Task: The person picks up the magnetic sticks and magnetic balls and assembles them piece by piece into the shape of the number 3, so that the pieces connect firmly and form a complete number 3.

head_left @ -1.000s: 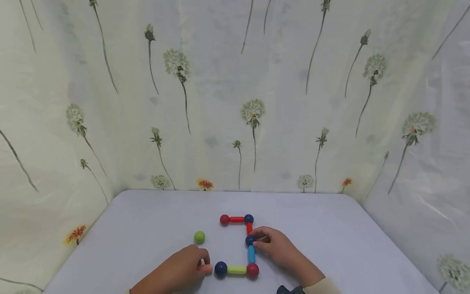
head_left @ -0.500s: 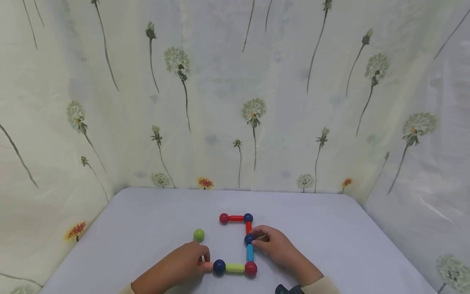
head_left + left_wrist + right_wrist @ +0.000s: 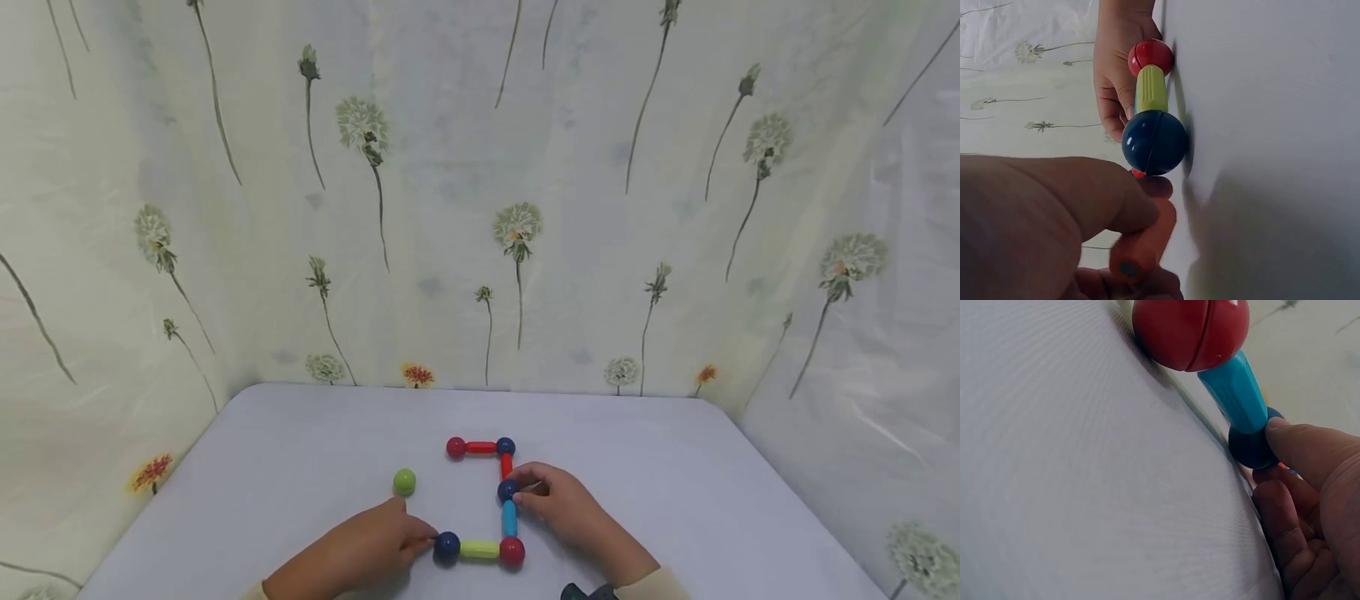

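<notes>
In the left wrist view, my left hand (image 3: 371, 543) pinches an orange magnetic stick (image 3: 1146, 245), its grey end tip showing. The fingers hide this stick in the head view and reach the left side of the near dark blue ball (image 3: 447, 547). From that ball a lime stick (image 3: 480, 550) runs to a red ball (image 3: 512, 552), then a light blue stick (image 3: 510, 520) leads to the middle dark blue ball (image 3: 507, 490). My right hand (image 3: 566, 506) holds this middle ball between thumb and fingers. Beyond it, red sticks (image 3: 481, 447) join another blue ball (image 3: 506, 447) and a red ball (image 3: 456, 447).
A loose lime ball (image 3: 404, 482) lies just past my left hand. The white table (image 3: 637, 450) ends at a flower-patterned curtain (image 3: 427, 208) behind and at both sides. A dark object (image 3: 587, 592) shows at the right sleeve's cuff.
The orange stick moved right to the near blue ball, then went out of sight behind the left hand, whose fingers now point at that ball. The right hand kept its hold.
</notes>
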Motion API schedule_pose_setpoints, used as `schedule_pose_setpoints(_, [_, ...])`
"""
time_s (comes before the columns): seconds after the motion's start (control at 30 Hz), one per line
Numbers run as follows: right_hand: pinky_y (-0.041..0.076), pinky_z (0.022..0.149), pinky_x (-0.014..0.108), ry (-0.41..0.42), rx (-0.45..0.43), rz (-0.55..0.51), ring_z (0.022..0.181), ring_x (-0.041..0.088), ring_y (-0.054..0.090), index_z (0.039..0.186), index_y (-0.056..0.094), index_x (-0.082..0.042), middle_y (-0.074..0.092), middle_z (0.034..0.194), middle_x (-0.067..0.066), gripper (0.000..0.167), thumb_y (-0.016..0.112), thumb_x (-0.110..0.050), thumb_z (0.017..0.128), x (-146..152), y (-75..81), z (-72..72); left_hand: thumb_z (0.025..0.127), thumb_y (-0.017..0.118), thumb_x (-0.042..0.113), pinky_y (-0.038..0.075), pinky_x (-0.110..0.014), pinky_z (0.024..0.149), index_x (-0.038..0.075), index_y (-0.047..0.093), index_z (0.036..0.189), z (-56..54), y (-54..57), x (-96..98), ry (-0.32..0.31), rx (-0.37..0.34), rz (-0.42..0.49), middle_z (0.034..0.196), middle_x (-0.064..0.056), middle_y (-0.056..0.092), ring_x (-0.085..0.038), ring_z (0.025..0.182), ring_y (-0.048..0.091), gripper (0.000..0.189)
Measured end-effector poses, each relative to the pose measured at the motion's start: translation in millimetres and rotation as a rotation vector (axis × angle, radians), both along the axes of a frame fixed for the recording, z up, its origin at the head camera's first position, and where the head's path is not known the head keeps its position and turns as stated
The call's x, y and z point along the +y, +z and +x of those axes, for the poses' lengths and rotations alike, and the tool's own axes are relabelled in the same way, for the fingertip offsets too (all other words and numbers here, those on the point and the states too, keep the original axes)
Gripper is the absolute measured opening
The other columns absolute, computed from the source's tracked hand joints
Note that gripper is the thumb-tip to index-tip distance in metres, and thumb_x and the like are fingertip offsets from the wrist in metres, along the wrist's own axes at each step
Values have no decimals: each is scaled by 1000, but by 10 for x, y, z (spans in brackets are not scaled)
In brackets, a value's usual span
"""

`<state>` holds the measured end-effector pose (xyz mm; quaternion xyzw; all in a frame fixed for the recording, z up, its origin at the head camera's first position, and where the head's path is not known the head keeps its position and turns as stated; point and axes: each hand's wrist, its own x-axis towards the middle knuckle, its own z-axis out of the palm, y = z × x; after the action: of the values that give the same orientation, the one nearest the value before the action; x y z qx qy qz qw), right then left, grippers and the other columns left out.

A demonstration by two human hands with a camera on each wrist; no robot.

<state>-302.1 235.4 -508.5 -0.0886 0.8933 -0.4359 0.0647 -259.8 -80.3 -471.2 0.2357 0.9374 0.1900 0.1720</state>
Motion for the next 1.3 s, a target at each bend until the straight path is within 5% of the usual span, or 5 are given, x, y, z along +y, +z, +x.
schedule_pose_setpoints(0.37, [59,91,42,-9,-3,9,101,16,65,122,72,-23,72,115,-4,29,79,-27,94,-20,-1,6,99,72,34,53,-31,80,18,79,115,-56,14,-58,13,63,65,94,8,61,-7,85,52,24])
schedule_pose_setpoints(0.67, [59,92,43,-21,-11,18,102,16,65,122,72,-23,72,114,-5,30,79,-28,94,-5,17,8,98,71,42,49,-27,74,15,78,107,-154,101,22,57,128,137,86,6,55,-9,79,52,29])
schedule_pose_setpoints(0.93, [59,91,42,-9,0,-2,100,16,65,122,72,-22,72,114,-4,29,79,-26,94,1,-1,1,96,75,39,55,-33,79,14,77,108,-243,175,209,131,67,167,90,3,59,-15,84,55,27])
schedule_pose_setpoints(1.3, [59,89,40,-9,6,4,100,17,65,122,72,-24,72,115,-4,29,79,-28,94,-2,-1,6,97,77,30,51,-31,74,14,77,105,-360,125,325,134,81,195,88,2,59,-15,83,54,18])
